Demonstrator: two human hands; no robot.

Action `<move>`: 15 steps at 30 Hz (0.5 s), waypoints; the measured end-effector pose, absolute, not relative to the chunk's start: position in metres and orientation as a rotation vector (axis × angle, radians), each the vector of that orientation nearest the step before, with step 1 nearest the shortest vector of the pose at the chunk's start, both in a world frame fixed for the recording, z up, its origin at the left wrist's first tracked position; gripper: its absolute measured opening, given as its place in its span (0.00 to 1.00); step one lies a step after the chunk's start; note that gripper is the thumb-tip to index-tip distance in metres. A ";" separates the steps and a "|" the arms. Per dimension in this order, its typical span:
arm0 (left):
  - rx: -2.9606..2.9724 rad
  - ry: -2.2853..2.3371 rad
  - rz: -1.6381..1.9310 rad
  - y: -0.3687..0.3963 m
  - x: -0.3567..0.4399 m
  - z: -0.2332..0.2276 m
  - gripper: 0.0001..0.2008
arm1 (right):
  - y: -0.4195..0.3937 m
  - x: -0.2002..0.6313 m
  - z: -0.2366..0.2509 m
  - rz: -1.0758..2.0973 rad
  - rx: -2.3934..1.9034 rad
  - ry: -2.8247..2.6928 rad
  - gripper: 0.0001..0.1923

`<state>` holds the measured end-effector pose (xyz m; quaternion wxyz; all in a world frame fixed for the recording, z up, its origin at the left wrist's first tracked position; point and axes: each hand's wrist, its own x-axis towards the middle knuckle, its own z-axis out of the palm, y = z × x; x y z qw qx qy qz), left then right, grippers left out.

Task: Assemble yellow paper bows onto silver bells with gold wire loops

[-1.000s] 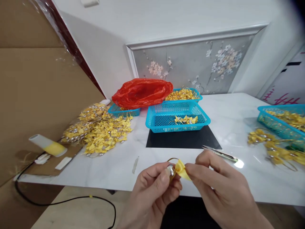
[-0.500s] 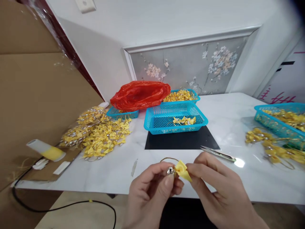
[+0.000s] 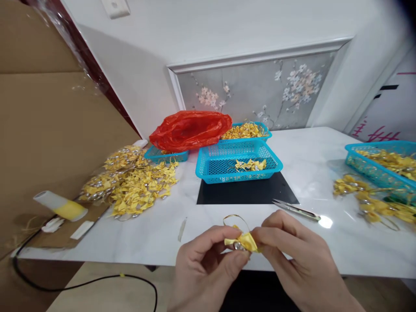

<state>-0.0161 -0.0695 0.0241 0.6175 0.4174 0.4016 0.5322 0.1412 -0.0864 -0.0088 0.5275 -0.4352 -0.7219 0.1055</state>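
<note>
A yellow ribbon bow (image 3: 246, 241) with a silver bell (image 3: 238, 246) below its knot is held between both hands, over the table's front edge. A thin gold cord loop (image 3: 236, 216) rises from it. My left hand (image 3: 208, 264) pinches the bow and bell from the left, thumb below and index finger above. My right hand (image 3: 292, 255) grips the bow's right side with thumb and fingertips. Just beyond the right hand, thread snips (image 3: 297, 210) lie on the white table (image 3: 156, 238).
A blue basket (image 3: 203, 175) with a few bows stands on a black mat (image 3: 247, 193). Behind it are a red bag (image 3: 191, 130) and another filled basket (image 3: 268, 135). Bows lie heaped at left (image 3: 139, 190); more lie by the right basket (image 3: 373, 162).
The bow has turned in my fingers from slanted to level, and the bell now sits under it. The cord loop stands up. My left fingers have shifted right onto the bow.
</note>
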 end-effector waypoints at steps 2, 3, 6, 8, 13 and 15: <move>1.040 0.915 1.256 -0.070 -0.015 0.022 0.09 | -0.086 0.141 -0.009 0.265 -1.041 -1.722 0.12; 1.073 0.906 1.270 -0.070 -0.014 0.022 0.09 | -0.086 0.141 -0.009 0.268 -1.045 -1.719 0.12; 1.138 0.906 1.305 -0.069 -0.014 0.024 0.12 | -0.088 0.140 -0.008 0.257 -1.075 -1.710 0.12; 1.187 0.932 1.298 -0.069 -0.015 0.026 0.13 | -0.089 0.140 -0.006 0.252 -1.097 -1.723 0.11; 1.261 1.088 1.388 -0.072 -0.015 0.026 0.15 | -0.093 0.145 0.004 -0.012 -1.098 -1.744 0.11; 1.321 1.139 1.420 -0.074 -0.014 0.024 0.15 | -0.096 0.147 0.007 -0.102 -1.084 -1.786 0.10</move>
